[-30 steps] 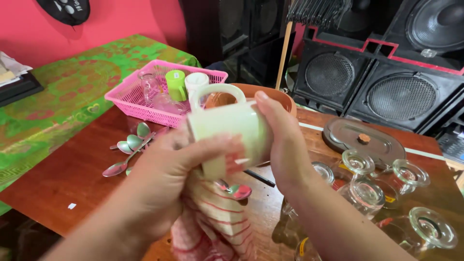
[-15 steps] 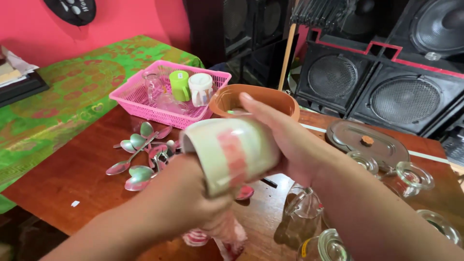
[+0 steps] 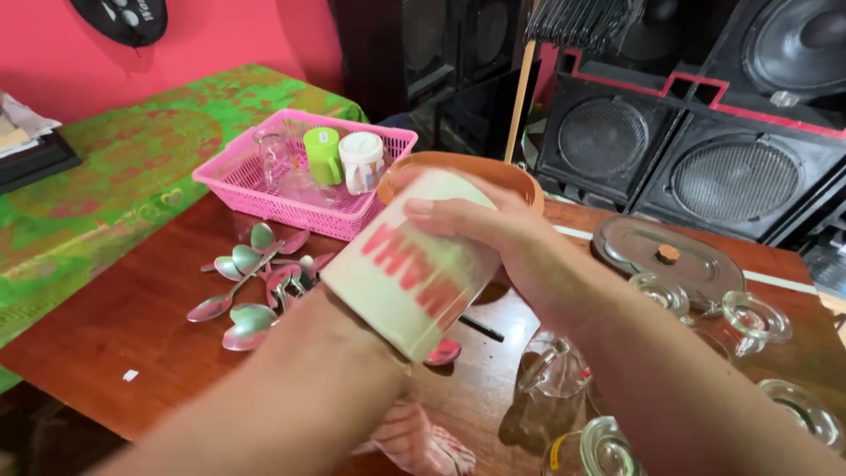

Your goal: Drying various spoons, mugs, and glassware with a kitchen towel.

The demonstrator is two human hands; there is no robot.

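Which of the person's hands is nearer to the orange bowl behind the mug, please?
The right hand, gripping the cream mug just in front of the orange bowl. The left hand is hidden inside the mug, lower and nearer the person.

A person's right hand (image 3: 480, 231) gripped the upper end of a pale green mug (image 3: 414, 264) with red lettering, tilted over a brown wooden table (image 3: 115, 326), while the left hand was hidden inside the mug's mouth, only the forearm showing, with a red-striped cloth (image 3: 423, 441) hanging beneath. Metal spoons (image 3: 251, 291) lay scattered to the left, near a pink basket (image 3: 264, 189) holding cups and glasses. An orange bowl (image 3: 520, 181) sat behind the mug, and upturned glass mugs (image 3: 705, 322) and a metal tray (image 3: 665, 256) stood to the right.
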